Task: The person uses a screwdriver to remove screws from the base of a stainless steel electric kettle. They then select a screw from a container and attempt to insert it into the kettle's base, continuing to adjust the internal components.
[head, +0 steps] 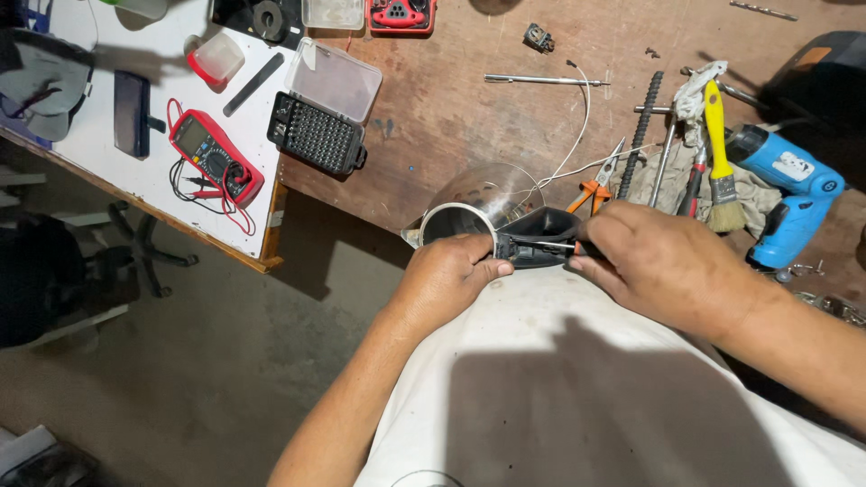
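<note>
Steel kettle (469, 209), polished, w/ black plastic handle (532, 236): held at lap level against white shirt (577, 379), body tipped away over bench edge, prob. to bring the handle end up toward the eyes.

- Left hand (446, 280): fingers curled and pressed together round the handle base, thumb on top; steadies the kettle, just below its rim.
- Right hand (663, 261): closed on a slim tool w/ thin metal shaft (548, 243), likely a screwdriver; shaft tip sits at the handle, right beside the left fingertips. Grip itself mostly hidden by the knuckles.
- Orange-handled pliers (594, 188) and white wire (577, 144): on wooden bench (469, 99), just beyond the right fingers, within easy reach.
- Yellow-handled brush (720, 171), blue drill (789, 194): further right of the right hand, on a rag.
- Black bit set (317, 133), lid open, and red multimeter (215, 155): well off past the left hand, on white board (99, 135).
</note>
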